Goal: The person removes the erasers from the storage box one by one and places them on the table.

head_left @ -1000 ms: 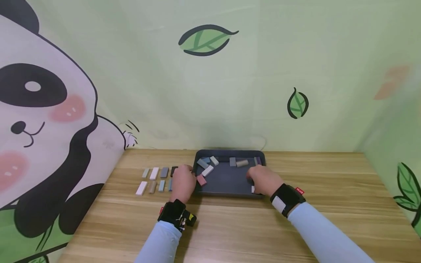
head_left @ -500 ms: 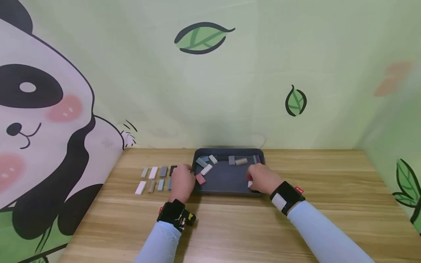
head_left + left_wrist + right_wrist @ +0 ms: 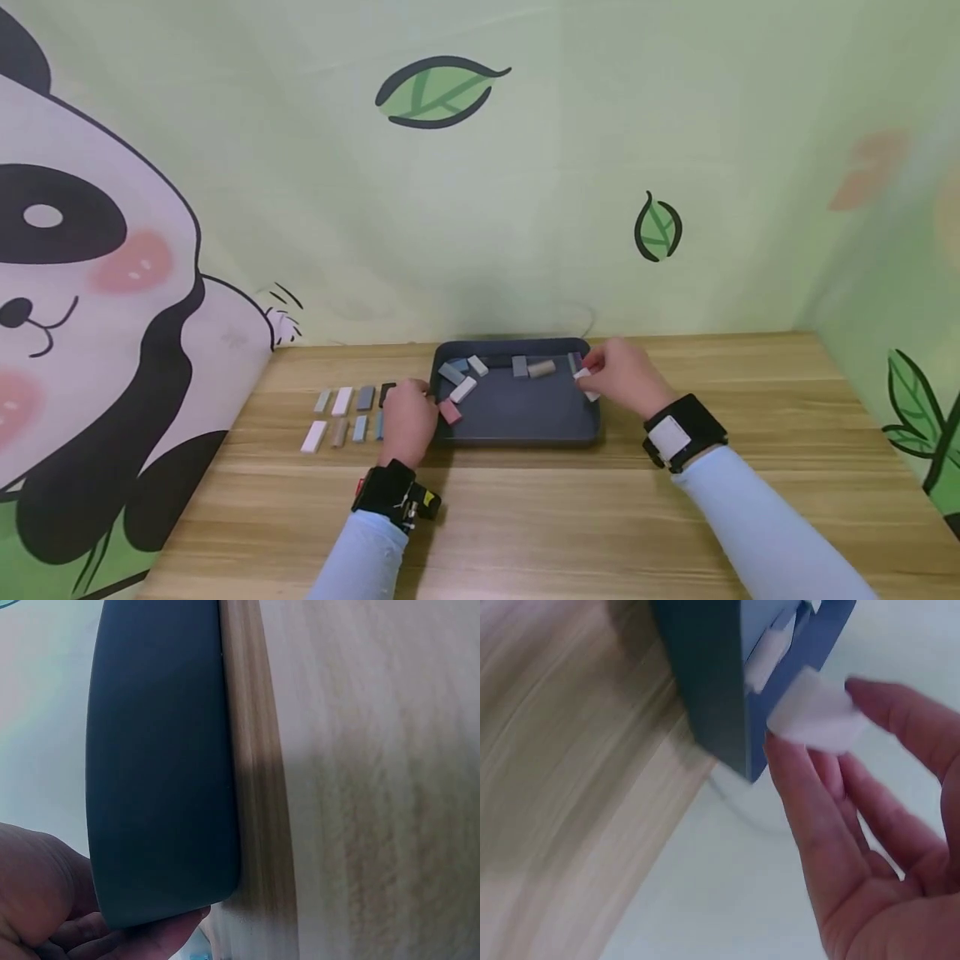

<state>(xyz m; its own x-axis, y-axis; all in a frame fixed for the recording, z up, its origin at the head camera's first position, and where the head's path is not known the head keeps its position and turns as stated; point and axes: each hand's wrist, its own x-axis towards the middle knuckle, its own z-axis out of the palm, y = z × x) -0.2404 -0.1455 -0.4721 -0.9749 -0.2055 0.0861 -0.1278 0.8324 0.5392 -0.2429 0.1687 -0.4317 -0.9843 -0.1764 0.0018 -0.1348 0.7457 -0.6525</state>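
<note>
A dark tray [image 3: 517, 421] lies near the back of the wooden table. My left hand [image 3: 408, 422] grips the tray's left end; in the left wrist view its fingers [image 3: 161, 939] bend around the tray's end wall. Above the tray's right side, my right hand [image 3: 622, 377] pinches a small white block [image 3: 817, 712] between thumb and fingertips. Inside the tray, a pink block [image 3: 450, 412], another white block [image 3: 463, 389] and bluish blocks sit toward the left. A grey block [image 3: 520, 367] and a tan block [image 3: 542, 368] lie near the back wall, with a purplish block [image 3: 575, 362] at the back right corner.
Left of the tray, several small blocks stand in two rows, among them a white block [image 3: 313, 436], a grey block [image 3: 365, 397] and a black block [image 3: 386, 390] partly behind the left hand. A wall cloth [image 3: 525, 208] with panda and leaf prints rises behind the table.
My right hand has lifted the white block from the tray's right front and moved back and right with it, turning it into view. The left hand stays at the tray's left end.
</note>
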